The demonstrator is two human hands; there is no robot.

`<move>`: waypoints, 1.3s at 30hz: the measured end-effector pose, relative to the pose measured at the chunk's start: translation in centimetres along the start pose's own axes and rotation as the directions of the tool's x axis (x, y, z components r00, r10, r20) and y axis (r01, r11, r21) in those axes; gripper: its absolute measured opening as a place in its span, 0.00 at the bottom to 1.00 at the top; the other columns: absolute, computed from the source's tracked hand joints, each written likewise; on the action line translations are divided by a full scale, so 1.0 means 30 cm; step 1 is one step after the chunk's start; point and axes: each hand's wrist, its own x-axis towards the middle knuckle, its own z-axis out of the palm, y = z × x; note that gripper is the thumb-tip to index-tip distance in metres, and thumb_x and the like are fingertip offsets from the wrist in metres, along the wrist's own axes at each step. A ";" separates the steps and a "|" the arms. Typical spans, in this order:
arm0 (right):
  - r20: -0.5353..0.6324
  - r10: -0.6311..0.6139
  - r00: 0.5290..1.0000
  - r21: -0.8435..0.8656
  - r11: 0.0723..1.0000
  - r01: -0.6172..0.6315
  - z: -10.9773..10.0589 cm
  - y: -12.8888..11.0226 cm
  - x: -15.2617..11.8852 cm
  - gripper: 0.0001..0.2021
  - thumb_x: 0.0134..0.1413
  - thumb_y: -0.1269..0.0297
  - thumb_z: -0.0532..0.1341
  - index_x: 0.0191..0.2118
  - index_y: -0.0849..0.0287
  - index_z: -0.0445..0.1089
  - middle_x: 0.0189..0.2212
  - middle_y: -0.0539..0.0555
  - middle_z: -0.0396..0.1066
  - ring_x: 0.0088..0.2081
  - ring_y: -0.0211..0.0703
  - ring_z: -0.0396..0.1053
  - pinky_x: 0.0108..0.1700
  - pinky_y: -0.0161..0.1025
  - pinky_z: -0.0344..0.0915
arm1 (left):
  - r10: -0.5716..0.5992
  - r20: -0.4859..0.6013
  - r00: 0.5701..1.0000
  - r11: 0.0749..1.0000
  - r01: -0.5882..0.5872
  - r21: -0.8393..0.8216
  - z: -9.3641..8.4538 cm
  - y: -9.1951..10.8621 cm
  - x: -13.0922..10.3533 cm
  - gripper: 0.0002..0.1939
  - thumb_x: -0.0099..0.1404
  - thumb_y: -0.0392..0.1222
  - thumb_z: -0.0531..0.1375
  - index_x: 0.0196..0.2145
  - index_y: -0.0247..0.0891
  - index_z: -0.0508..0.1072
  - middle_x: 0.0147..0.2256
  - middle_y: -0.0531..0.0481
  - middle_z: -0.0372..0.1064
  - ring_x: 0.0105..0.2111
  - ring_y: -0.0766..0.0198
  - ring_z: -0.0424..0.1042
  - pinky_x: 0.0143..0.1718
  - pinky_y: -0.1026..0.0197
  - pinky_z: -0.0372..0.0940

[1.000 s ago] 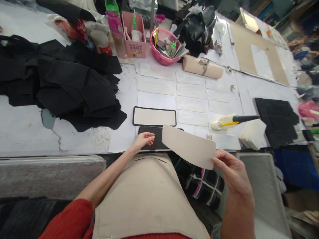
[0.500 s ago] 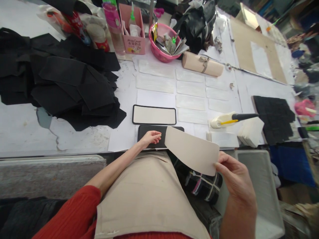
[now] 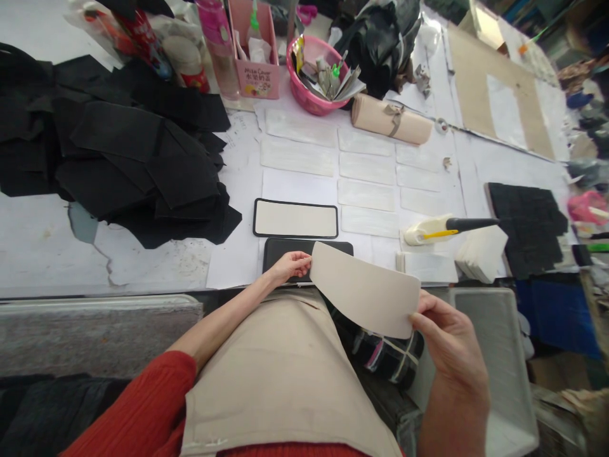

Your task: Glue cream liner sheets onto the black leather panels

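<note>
A curved beige sheet with rounded corners spans the space between my hands, tilted down toward the right. My right hand pinches its right end between thumb and fingers. At the sheet's left edge, the closed fingertips of my left hand meet it in a pinch. Under the left hand a black rounded panel lies at the table's front edge, partly covered by hand and sheet. Just behind it rests a beige panel with a black border.
Black cut pieces are heaped at the left. Pale rectangular strips lie in rows mid-table. To the right are a glue container with brush, white card stacks and a black stack. A pink basket stands behind.
My left hand has moved slightly right, from just short of the beige sheet to its left edge, and now pinches it. My right hand keeps its hold.
</note>
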 end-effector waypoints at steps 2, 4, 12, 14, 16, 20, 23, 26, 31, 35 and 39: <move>-0.001 0.007 1.000 0.007 1.000 -0.007 -0.006 0.007 0.004 0.10 0.47 0.59 0.71 0.26 0.56 0.71 0.29 0.53 0.66 0.32 0.42 0.64 0.31 0.35 0.62 | 0.008 0.006 1.000 1.000 -0.007 -0.018 0.005 0.000 -0.002 0.21 0.50 0.53 0.72 0.31 0.34 0.73 0.26 0.52 0.68 0.23 0.72 0.66 0.25 0.67 0.59; -0.013 0.017 1.000 0.001 1.000 -0.017 -0.016 0.021 0.013 0.10 0.47 0.59 0.71 0.26 0.56 0.70 0.30 0.53 0.66 0.32 0.42 0.64 0.31 0.35 0.62 | 0.014 -0.004 1.000 1.000 -0.014 -0.015 0.004 0.001 -0.013 0.21 0.50 0.52 0.72 0.30 0.34 0.72 0.25 0.52 0.68 0.23 0.71 0.66 0.25 0.67 0.60; -0.032 0.080 0.996 0.033 0.996 -0.079 -0.022 0.078 0.077 0.12 0.46 0.57 0.71 0.25 0.57 0.70 0.25 0.50 0.63 0.27 0.38 0.60 0.27 0.34 0.60 | 0.007 -0.116 0.993 1.000 -0.009 -0.017 -0.055 0.003 -0.093 0.19 0.52 0.51 0.71 0.33 0.35 0.72 0.27 0.51 0.69 0.23 0.71 0.66 0.24 0.67 0.59; 0.000 0.083 0.997 0.045 0.996 -0.083 -0.016 0.067 0.083 0.12 0.46 0.58 0.71 0.25 0.57 0.70 0.25 0.50 0.63 0.27 0.38 0.60 0.27 0.34 0.60 | -0.003 -0.107 0.994 1.000 0.000 -0.023 -0.050 0.004 -0.090 0.20 0.53 0.50 0.71 0.37 0.34 0.73 0.29 0.50 0.70 0.24 0.71 0.67 0.25 0.67 0.60; 0.029 0.080 0.996 0.046 0.996 -0.081 -0.016 0.049 0.083 0.11 0.46 0.58 0.71 0.25 0.57 0.70 0.25 0.50 0.63 0.27 0.38 0.60 0.26 0.34 0.59 | -0.007 -0.090 0.996 1.000 0.006 -0.007 -0.032 0.003 -0.071 0.21 0.54 0.49 0.70 0.41 0.34 0.73 0.30 0.49 0.71 0.25 0.70 0.69 0.25 0.67 0.61; 0.042 0.057 0.997 0.008 0.998 -0.058 -0.033 0.013 0.072 0.10 0.46 0.59 0.71 0.26 0.56 0.70 0.27 0.51 0.64 0.28 0.39 0.62 0.28 0.34 0.60 | -0.006 -0.071 0.997 1.000 0.008 0.024 0.019 -0.004 -0.009 0.22 0.55 0.49 0.70 0.43 0.34 0.74 0.31 0.49 0.71 0.26 0.70 0.69 0.27 0.66 0.63; 0.034 0.042 0.999 -0.034 0.999 -0.041 -0.049 0.001 0.060 0.10 0.47 0.59 0.71 0.26 0.56 0.70 0.28 0.52 0.66 0.31 0.41 0.63 0.30 0.35 0.61 | -0.003 -0.057 0.998 0.999 0.005 0.036 0.051 -0.008 0.030 0.22 0.55 0.50 0.70 0.43 0.33 0.74 0.30 0.48 0.71 0.25 0.70 0.69 0.27 0.66 0.62; 0.029 0.029 0.999 -0.047 0.999 -0.028 -0.059 -0.002 0.050 0.10 0.47 0.59 0.71 0.26 0.56 0.70 0.29 0.52 0.67 0.31 0.42 0.63 0.31 0.35 0.62 | 0.001 -0.030 1.000 1.000 -0.001 0.024 0.073 -0.008 0.050 0.23 0.55 0.51 0.70 0.43 0.33 0.75 0.30 0.48 0.71 0.25 0.70 0.68 0.27 0.66 0.62; 0.043 0.032 0.999 -0.014 0.999 -0.032 -0.058 0.000 0.041 0.10 0.47 0.59 0.71 0.27 0.55 0.71 0.30 0.52 0.68 0.32 0.41 0.64 0.32 0.35 0.62 | 0.005 0.002 1.000 1.000 -0.005 0.024 0.081 -0.015 0.058 0.22 0.54 0.53 0.70 0.40 0.34 0.75 0.30 0.48 0.71 0.24 0.71 0.66 0.26 0.65 0.60; 0.031 0.041 0.999 -0.004 0.999 -0.041 -0.057 0.008 0.041 0.11 0.46 0.59 0.71 0.27 0.56 0.71 0.31 0.52 0.67 0.32 0.41 0.64 0.31 0.34 0.62 | 0.028 0.044 0.999 0.999 -0.029 0.022 0.075 -0.023 0.058 0.20 0.55 0.54 0.69 0.33 0.33 0.73 0.29 0.50 0.69 0.23 0.73 0.64 0.26 0.65 0.59; 0.016 0.054 0.998 0.026 0.998 -0.054 -0.065 0.016 0.045 0.11 0.46 0.60 0.72 0.27 0.57 0.71 0.30 0.51 0.67 0.32 0.39 0.63 0.31 0.33 0.61 | 0.032 0.041 0.999 0.999 -0.031 -0.012 0.068 -0.017 0.041 0.19 0.53 0.52 0.70 0.29 0.33 0.70 0.25 0.53 0.67 0.22 0.73 0.64 0.24 0.67 0.58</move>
